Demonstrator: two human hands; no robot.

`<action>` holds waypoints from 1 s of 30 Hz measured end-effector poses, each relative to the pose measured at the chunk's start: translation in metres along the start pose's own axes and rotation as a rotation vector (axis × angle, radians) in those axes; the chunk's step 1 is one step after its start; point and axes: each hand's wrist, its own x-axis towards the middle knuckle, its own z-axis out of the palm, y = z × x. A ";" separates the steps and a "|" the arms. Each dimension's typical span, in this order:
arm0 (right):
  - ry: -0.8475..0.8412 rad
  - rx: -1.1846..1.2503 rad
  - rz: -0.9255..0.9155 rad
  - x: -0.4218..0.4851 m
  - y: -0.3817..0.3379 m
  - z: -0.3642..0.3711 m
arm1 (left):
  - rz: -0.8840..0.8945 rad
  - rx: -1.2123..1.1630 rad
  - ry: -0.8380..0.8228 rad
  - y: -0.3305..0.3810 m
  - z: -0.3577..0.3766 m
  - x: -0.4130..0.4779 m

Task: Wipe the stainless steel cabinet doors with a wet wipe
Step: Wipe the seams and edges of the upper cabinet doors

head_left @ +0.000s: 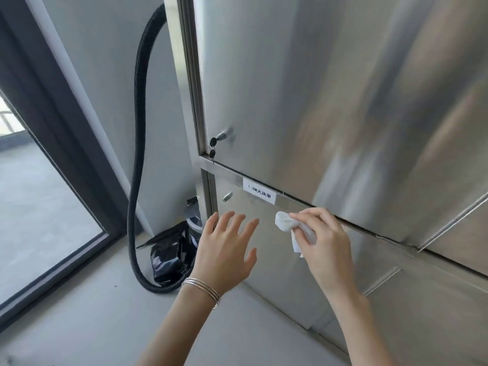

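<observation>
Stainless steel cabinet doors (330,101) upright, filling right of view; white label (259,193) on rail between upper and lower doors. Black hose (137,128) hanging beside cabinet. Left hand (224,253) spread, empty, before lower door. Right hand (326,245) pinching wet wipe (286,224), pressed at rail just beside label.

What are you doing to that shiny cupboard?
Cleaning it. The right hand holds a white wipe against the steel cabinet, just below the gap between the upper and lower doors, beside a small label. The left hand is open and empty, fingers spread near the lower door.
</observation>
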 end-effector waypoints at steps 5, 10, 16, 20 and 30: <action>0.002 0.011 0.023 0.014 -0.039 0.039 | 0.074 0.015 0.025 -0.062 0.004 0.007; 0.045 -0.052 -0.011 0.053 -0.055 0.063 | 0.119 -0.012 0.070 -0.103 0.006 0.040; 0.123 -0.074 -0.063 0.124 -0.061 0.095 | 0.115 -0.014 0.190 -0.149 -0.004 0.108; 0.198 -0.081 -0.115 0.177 -0.069 0.109 | 0.143 0.019 0.287 -0.175 -0.021 0.161; 0.373 -0.182 -0.336 0.281 -0.114 0.106 | 0.229 0.020 0.555 -0.223 -0.072 0.271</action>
